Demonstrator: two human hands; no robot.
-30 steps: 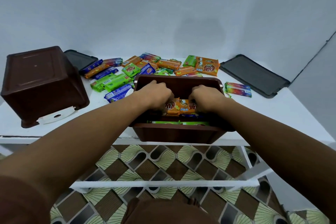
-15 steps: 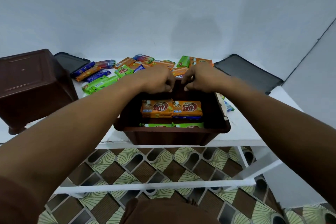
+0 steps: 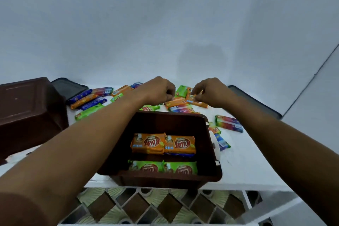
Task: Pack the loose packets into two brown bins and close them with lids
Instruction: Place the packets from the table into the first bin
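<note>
A brown bin [image 3: 203,152] is sitting open at the front edge of a white table [image 3: 238,167]. Four packets are showing inside it. Two orange packets [image 3: 148,143] are lying side by side in the middle, touching each other, on top of something blue. Two green packets [image 3: 146,166] are lying side by side against the front wall (only part of each is showing).

The left hand [image 3: 157,91] is hovering past the back wall of the bin, above the pile of loose packets [image 3: 180,109]. Its fingers are curling in toward the palm, with the tips just over an orange one in the pile. I cannot tell if they are holding anything. The right hand [image 3: 211,93] is hovering beside it, a little apart. Its fingers are bending down onto another orange one, but it is too blurry to tell if they are pinching it.

More loose packets are lying to the left of the pile: blue, orange and green. A rainbow packet [image 3: 229,123] is lying to the right of the bin, and some small packets [image 3: 222,142] are lying just beside the bin's right wall.

The second brown bin [image 3: 27,112] is sitting upside down at the left. One dark lid [image 3: 69,88] is lying flat behind it. The other dark lid [image 3: 264,109] is lying at the back right, partly hidden by the right arm.
</note>
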